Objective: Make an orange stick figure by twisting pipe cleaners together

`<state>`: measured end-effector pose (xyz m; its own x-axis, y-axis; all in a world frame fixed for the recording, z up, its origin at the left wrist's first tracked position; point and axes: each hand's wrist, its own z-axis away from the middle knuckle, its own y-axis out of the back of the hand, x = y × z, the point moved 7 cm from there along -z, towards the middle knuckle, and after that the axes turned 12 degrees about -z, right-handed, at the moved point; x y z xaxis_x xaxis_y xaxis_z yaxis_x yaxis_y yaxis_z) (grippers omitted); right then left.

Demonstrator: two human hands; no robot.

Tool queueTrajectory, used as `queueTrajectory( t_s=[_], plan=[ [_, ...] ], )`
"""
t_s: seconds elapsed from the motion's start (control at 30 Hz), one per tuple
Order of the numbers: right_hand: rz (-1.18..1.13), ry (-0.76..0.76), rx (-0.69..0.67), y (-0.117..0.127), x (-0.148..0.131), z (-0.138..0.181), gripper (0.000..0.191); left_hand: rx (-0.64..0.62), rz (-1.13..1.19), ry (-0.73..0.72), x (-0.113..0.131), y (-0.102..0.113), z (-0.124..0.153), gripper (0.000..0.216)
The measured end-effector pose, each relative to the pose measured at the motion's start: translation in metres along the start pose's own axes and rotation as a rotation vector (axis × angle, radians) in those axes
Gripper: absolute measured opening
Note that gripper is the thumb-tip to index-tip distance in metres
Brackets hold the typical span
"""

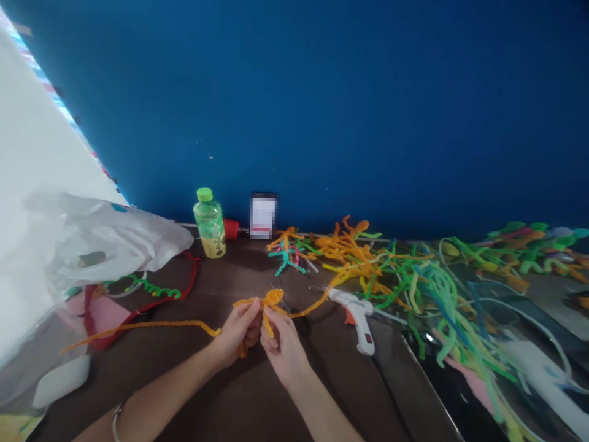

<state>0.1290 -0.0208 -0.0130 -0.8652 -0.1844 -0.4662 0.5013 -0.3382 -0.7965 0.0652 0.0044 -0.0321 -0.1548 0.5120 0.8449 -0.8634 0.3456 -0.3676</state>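
Note:
Both my hands meet over the dark table and pinch a twisted orange pipe cleaner [270, 299]. My left hand [239, 331] is closed on its left part, from which a long orange strand [138, 326] trails left across the table. My right hand [280, 341] is closed on the knot and a short piece hanging below it. Another orange strand runs right from the knot toward the pile of pipe cleaners [381, 270]. A bracelet sits on my left wrist.
A white glue gun [359, 316] lies just right of my hands. A green-capped bottle [210, 224] and a small card stand by the blue wall. A plastic bag [105, 236], a green coil and red pieces lie left. Green and yellow strands cover the right side.

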Motion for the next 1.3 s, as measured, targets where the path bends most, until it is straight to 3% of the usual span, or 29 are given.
queueTrajectory(
  t_s=[1.3],
  plan=[
    [0.030,0.025,-0.002,-0.0024,-0.0011,-0.0009,0.029,0.008,0.008,0.020,0.0032,-0.0006,0.0023,0.045]
  ],
)
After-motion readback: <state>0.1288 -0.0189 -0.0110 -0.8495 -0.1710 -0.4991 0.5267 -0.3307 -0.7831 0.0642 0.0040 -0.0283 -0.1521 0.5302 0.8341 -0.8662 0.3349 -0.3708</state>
